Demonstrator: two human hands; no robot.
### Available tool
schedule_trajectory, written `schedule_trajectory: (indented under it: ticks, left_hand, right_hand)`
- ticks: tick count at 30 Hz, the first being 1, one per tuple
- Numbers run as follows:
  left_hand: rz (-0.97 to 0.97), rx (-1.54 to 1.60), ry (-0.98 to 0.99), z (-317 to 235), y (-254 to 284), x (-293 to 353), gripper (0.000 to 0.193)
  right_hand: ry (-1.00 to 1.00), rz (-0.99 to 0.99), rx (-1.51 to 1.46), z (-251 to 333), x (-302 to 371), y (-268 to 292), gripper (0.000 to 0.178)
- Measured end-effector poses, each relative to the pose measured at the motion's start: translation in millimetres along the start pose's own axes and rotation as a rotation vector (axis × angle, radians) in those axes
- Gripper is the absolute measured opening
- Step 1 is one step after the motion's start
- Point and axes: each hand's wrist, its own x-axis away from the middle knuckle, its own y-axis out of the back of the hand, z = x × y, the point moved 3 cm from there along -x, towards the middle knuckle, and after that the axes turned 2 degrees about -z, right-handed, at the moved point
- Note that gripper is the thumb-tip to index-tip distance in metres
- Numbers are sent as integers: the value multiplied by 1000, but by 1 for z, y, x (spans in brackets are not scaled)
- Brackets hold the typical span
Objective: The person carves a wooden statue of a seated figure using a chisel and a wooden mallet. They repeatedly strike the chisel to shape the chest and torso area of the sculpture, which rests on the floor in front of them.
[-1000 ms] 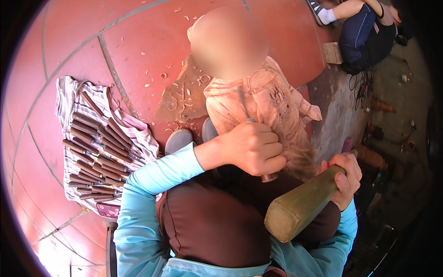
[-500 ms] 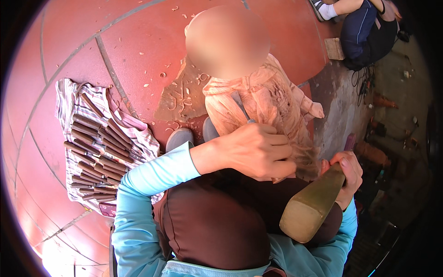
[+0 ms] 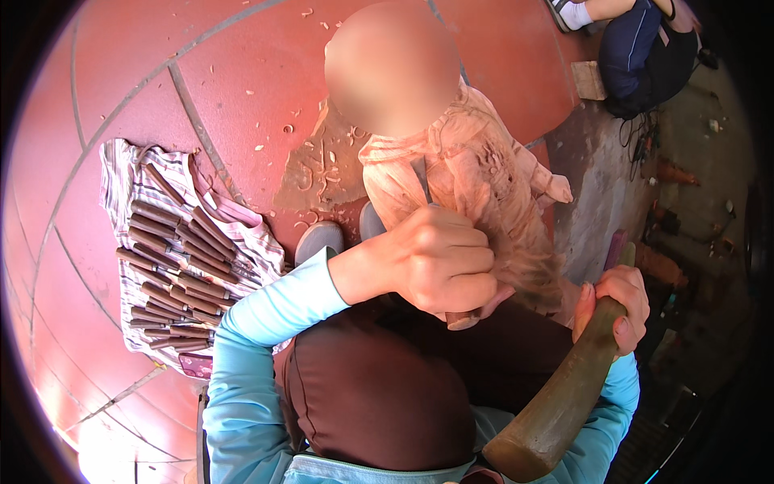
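Observation:
A carved wooden figure [image 3: 492, 185] in draped robes stands before my knees, its head blurred out. My left hand [image 3: 443, 262] is wrapped around a wood chisel [image 3: 421, 179], whose metal blade rests on the figure's chest folds. The butt of its brown handle sticks out below my fist. On the right, my right hand [image 3: 619, 310] grips a greenish-brown wooden mallet [image 3: 556, 403] by its narrow part. The mallet's thick head hangs down over my right thigh, apart from the chisel. Hair-like carved strands on the figure's lower part look blurred.
Several wooden-handled carving tools [image 3: 189, 266] lie on a striped cloth [image 3: 121, 181] at the left. Wood shavings [image 3: 322, 173] are scattered over a brown board and the red tiles. Another person [image 3: 637, 48] sits at the far right beside a small block [image 3: 589, 80]; cables and clutter lie below.
The mallet has swung down and back toward my lap, away from the chisel. My left hand and the chisel have shifted slightly left, and the chisel's blade points more upright.

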Motion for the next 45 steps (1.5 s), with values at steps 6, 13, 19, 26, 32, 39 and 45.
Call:
schedule_trajectory:
  ticks: [6,13,19,26,32,39,45]
  left_hand:
    - [18,-10,-21,3,3,2,26]
    - [58,-20,-34,7,2,5,24]
    - [63,-32,-44,5,0,5,23]
    - [45,-16,-13,5,4,4,22]
    - [33,8,12,7,10,1,22]
    - [36,14,9,7,11,3,24]
    - [82,36,-45,11,9,6,23]
  right_hand:
    - [-77,175,158,-11,1,2,66]
    - [59,158,264,-10,-8,-1,71]
    - [102,109,205,-17,-3,2,76]
    - [70,74,130,-17,-5,4,72]
    - [142,23,144,-15,-9,3,57]
    - [86,94,259,-9,-17,-2,70]
    - [138,165,345,-7,-19,0,70]
